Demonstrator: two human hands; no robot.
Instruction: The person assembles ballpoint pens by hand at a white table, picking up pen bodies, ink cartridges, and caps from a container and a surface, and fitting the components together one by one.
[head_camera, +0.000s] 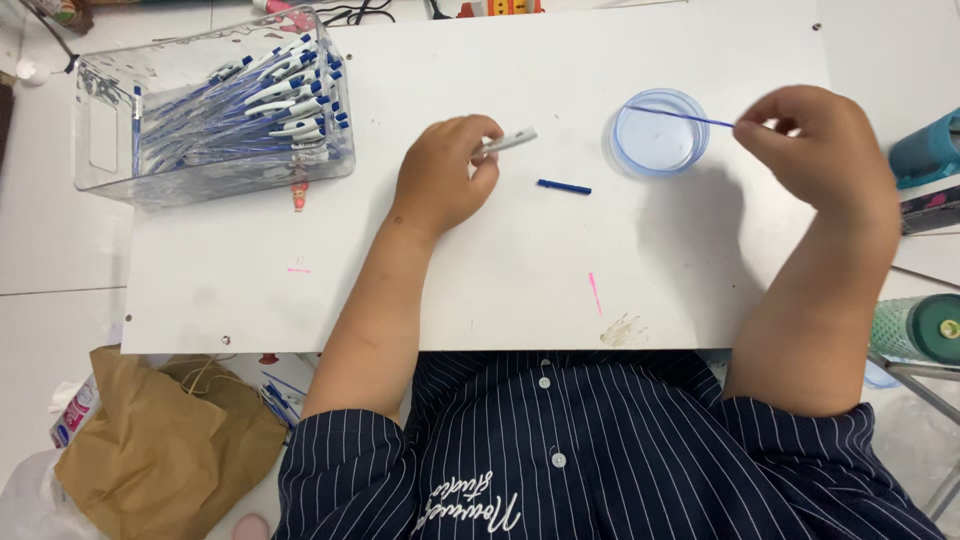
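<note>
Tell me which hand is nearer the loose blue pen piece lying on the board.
Left. The left hand sits just left of the blue pen piece; the right hand is farther right, beyond the round dish.

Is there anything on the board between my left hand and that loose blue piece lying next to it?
Nothing visible. Only bare white board lies between the left hand, which holds a silver-white pen part, and the blue piece.
</note>
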